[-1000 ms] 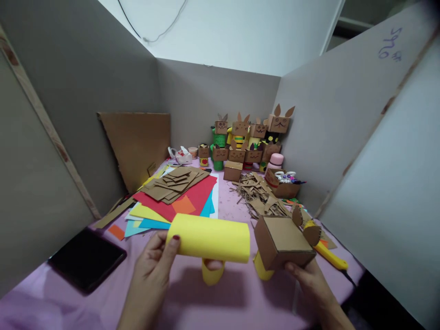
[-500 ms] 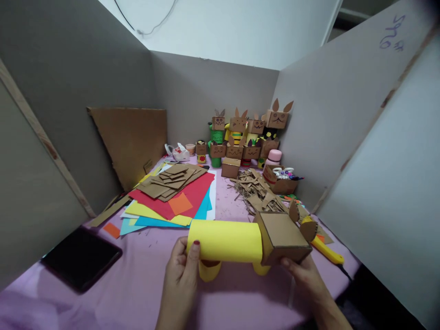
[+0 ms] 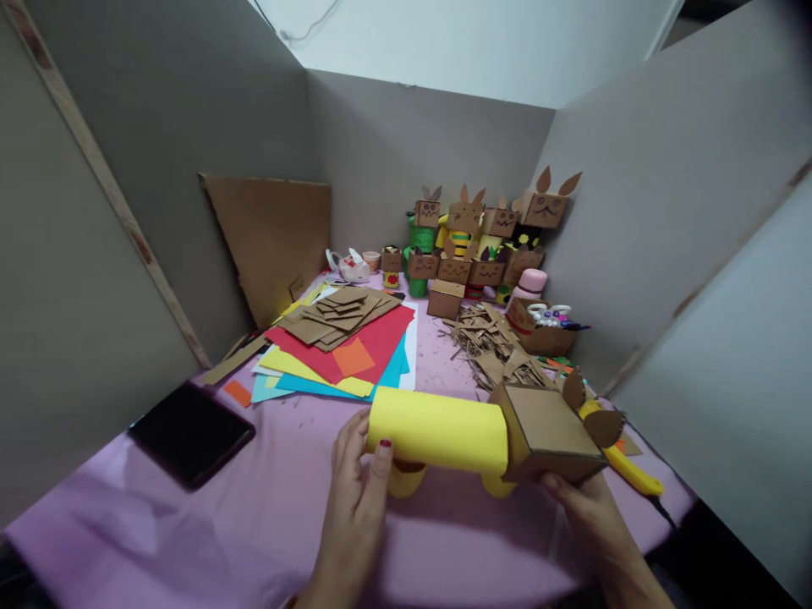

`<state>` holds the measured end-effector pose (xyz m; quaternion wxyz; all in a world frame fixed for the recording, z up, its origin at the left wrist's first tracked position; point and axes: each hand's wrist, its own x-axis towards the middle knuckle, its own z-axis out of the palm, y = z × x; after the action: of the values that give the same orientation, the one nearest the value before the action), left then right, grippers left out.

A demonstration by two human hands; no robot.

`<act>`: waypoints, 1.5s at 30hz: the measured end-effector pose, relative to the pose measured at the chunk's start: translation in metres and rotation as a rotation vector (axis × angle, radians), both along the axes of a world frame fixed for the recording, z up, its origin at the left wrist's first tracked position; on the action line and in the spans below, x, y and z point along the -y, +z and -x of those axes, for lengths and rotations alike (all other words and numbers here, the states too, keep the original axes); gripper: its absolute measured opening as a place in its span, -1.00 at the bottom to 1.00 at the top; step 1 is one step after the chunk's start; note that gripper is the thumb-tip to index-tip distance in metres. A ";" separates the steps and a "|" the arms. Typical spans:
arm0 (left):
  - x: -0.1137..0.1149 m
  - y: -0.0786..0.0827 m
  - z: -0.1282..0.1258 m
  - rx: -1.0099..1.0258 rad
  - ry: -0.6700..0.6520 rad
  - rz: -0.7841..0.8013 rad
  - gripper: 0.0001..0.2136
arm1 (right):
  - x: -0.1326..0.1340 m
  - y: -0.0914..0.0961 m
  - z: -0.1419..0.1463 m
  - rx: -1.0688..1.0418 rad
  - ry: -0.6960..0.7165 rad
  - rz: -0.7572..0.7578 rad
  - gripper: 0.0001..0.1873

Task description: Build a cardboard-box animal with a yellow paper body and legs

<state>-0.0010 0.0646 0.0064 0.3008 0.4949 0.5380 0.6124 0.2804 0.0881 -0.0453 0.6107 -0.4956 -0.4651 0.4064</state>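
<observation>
A cardboard animal figure lies sideways between my hands. Its body is a yellow paper tube (image 3: 441,430), with two curved yellow paper pieces on the lower side. Joined to the tube's right end is a brown cardboard box head (image 3: 549,427) with two pointed cardboard ears (image 3: 602,425). My left hand (image 3: 360,469) is closed round the tube's left end, thumb in front. My right hand (image 3: 580,507) grips the box from below, and its fingers are partly hidden behind it. The yellow glue gun (image 3: 634,472) lies just behind the ears, partly covered by them.
Cardboard pieces (image 3: 336,315) lie on coloured paper sheets (image 3: 310,351) at left, near a black tablet (image 3: 194,433). Cardboard scraps (image 3: 488,338) and a box of supplies (image 3: 549,338) are at right. Several finished animal figures (image 3: 457,269) stand at the back, beside a pink bottle (image 3: 531,283).
The view has shifted, so the table and its contents appear farther right and slightly higher. Both hands keep hold of the figure, which looks a little more tilted down to the right.
</observation>
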 end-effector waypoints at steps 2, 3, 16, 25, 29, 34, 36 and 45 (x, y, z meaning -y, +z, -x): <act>0.003 0.005 0.002 0.034 -0.060 0.040 -0.58 | 0.000 -0.004 -0.003 0.003 -0.010 -0.005 -0.44; 0.004 0.008 0.003 0.054 -0.083 0.060 -0.58 | 0.000 -0.005 -0.004 0.006 -0.018 -0.006 -0.44; 0.005 0.006 0.004 0.157 -0.222 0.063 -0.71 | 0.004 -0.002 -0.005 0.102 -0.044 0.025 -0.35; 0.005 0.007 0.006 0.275 -0.263 0.020 -0.86 | 0.002 -0.008 -0.012 0.098 -0.016 -0.009 -0.40; 0.009 -0.004 0.011 0.226 -0.348 0.051 -0.80 | 0.002 -0.010 -0.016 0.062 -0.022 -0.021 -0.44; 0.007 -0.013 0.020 0.086 -0.366 0.074 -0.70 | 0.002 0.002 -0.010 0.037 0.053 -0.013 -0.52; 0.004 -0.015 0.022 0.030 -0.343 0.067 -0.69 | 0.002 0.006 -0.006 0.041 0.075 -0.016 -0.53; -0.001 -0.012 0.031 -0.101 -0.339 -0.029 -0.73 | 0.002 0.005 -0.006 0.030 0.063 -0.030 -0.53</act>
<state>-0.0319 0.0655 -0.0056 0.3651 0.6133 0.4522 0.5349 0.2863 0.0860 -0.0401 0.5979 -0.4777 -0.4955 0.4108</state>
